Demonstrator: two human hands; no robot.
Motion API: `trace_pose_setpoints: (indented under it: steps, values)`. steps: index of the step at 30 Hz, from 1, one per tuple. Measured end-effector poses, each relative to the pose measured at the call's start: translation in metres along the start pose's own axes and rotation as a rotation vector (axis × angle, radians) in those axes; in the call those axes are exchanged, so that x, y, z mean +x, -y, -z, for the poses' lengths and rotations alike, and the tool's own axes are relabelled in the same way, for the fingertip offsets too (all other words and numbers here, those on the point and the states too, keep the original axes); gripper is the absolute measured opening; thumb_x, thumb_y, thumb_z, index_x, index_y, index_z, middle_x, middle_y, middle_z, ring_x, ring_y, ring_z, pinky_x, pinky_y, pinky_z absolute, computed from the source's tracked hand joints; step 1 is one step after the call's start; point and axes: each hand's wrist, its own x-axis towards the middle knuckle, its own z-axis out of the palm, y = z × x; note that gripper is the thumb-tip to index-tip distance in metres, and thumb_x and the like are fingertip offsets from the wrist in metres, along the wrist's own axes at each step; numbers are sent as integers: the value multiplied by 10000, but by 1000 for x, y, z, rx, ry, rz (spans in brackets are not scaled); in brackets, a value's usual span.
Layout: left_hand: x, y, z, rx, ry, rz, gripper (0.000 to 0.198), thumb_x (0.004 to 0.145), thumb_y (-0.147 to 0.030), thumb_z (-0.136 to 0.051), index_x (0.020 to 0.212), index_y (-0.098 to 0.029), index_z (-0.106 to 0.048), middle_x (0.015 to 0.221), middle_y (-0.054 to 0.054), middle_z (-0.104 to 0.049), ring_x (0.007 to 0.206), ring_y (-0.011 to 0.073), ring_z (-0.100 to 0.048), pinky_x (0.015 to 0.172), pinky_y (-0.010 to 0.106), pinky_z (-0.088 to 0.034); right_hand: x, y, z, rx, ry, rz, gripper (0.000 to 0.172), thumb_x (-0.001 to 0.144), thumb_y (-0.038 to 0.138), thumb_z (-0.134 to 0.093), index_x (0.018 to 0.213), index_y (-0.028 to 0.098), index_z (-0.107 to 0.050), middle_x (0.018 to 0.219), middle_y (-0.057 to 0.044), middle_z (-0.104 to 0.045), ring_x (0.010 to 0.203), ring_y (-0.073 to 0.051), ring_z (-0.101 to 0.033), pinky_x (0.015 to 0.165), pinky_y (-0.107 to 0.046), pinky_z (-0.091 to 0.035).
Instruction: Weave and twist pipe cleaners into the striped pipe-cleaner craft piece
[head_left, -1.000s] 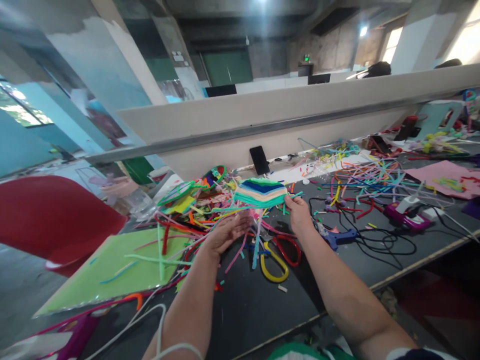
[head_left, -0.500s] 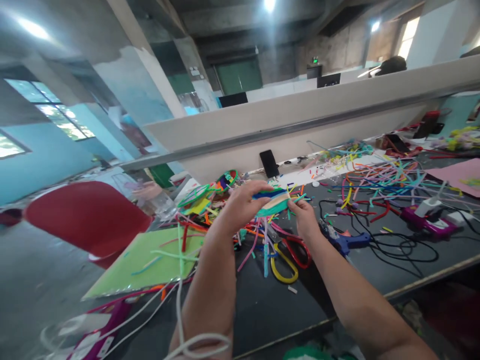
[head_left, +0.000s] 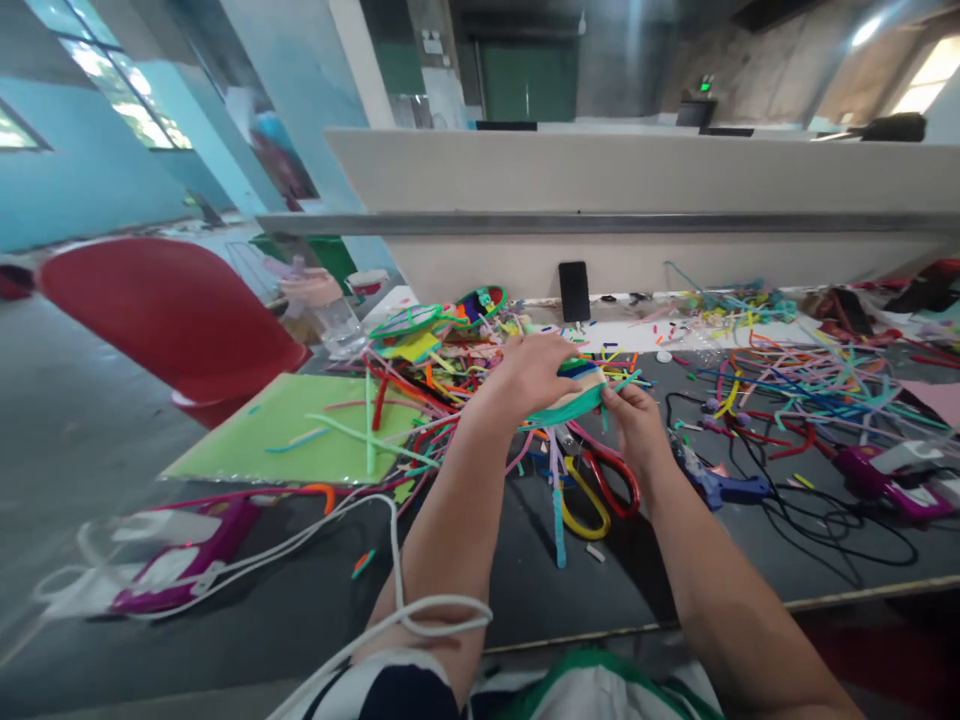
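A flat piece of pipe cleaners (head_left: 574,405), striped in teal, cream and dark blue, is held up above the desk between my hands. My left hand (head_left: 531,375) closes over its left side, fingers on top. At its right edge, my right hand (head_left: 636,412) pinches with thumb and fingers, where a teal strand (head_left: 628,380) sticks out. Part of the piece is hidden behind my left hand. Just below lie scissors with one yellow handle (head_left: 589,515) and one red handle (head_left: 624,482). Beside them a teal pipe cleaner (head_left: 559,525) points towards me.
A blue glue gun (head_left: 731,488) with black cable lies right of my hands. Loose pipe cleaners (head_left: 787,385) spread across the right side. Purple power strips (head_left: 199,555) sit at both sides. A white cord (head_left: 442,612) crosses my left forearm. A phone (head_left: 574,290) leans against the partition.
The head view has levelled out and tilted down, so more of the desk front shows. Both hands keep hold of the striped piece, with little change in their grip.
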Motion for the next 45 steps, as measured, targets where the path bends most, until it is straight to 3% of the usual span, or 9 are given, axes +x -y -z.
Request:
trace_pose_setpoints:
  steps: [4, 7, 13, 17, 22, 26, 29, 36, 45]
  values:
    - [-3, -15, 0, 60, 5, -35, 363, 591, -162, -771, 944, -219, -703, 1131, 85, -647, 1204, 337, -469, 1094, 497, -159, -3, 0, -7, -7, 14, -39, 174, 686, 337, -739, 667, 185, -656, 666, 2, -618, 639, -132, -522, 636, -280, -415]
    - [-3, -28, 2, 24, -24, -61, 327, 617, -139, -752, 932, -206, -698, 1104, 85, -646, 1146, 297, -516, 1061, 441, -259, -3, 0, -8, 13, -18, -40, 223, 656, 327, -758, 582, 177, -611, 652, 7, -609, 628, -124, -520, 615, -271, -412]
    - [-1, -44, 0, -319, -277, 34, 134, 753, -227, -671, 862, -150, -685, 833, 54, -664, 829, 174, -608, 805, 292, -460, 12, 6, 13, 49, -317, 19, 308, 572, 370, -797, 586, 173, -561, 606, 33, -582, 549, -92, -487, 563, -248, -389]
    - [4, -32, -22, -566, -197, 218, 90, 730, -222, -697, 700, -140, -675, 655, 28, -648, 692, 159, -623, 659, 242, -490, 25, 12, 35, 52, -565, 170, 357, 571, 425, -780, 607, 185, -518, 538, 62, -515, 509, -80, -456, 534, -233, -369]
    - [10, -24, -73, -792, 11, 499, 160, 766, -230, -673, 649, -122, -655, 637, 62, -660, 600, 165, -655, 600, 268, -538, 28, 23, 46, 82, -727, 311, 287, 673, 420, -705, 734, 183, -555, 592, 56, -544, 528, -81, -478, 547, -226, -383]
    - [5, -33, -104, -973, 88, 608, 228, 774, -315, -679, 879, -117, -637, 583, 46, -639, 436, 152, -608, 425, 236, -482, 25, 27, 43, 55, -741, 337, 251, 732, 414, -653, 779, 186, -559, 638, 48, -568, 569, -91, -512, 594, -235, -414]
    - [2, -39, -115, -1091, 26, 663, 240, 825, -328, -609, 964, -133, -594, 536, 15, -610, 369, 128, -556, 349, 192, -404, 23, 25, 38, 75, -714, 319, 267, 716, 423, -670, 795, 189, -568, 650, 43, -576, 584, -97, -518, 612, -242, -430]
    - [7, -40, -117, -1408, -279, 898, 178, 902, -195, -488, 757, -109, -542, 539, -3, -563, 407, 57, -524, 388, 135, -417, 15, 19, 26, 40, -580, 324, 249, 727, 399, -686, 830, 183, -615, 717, 18, -612, 664, -112, -544, 651, -250, -441]
    - [8, -28, -119, -1405, -334, 852, 223, 886, -244, -525, 712, -110, -559, 552, 11, -580, 413, 80, -538, 388, 169, -434, 15, 11, 31, -122, -567, 320, 225, 737, 402, -684, 780, 184, -650, 775, 4, -624, 672, -115, -533, 640, -251, -419]
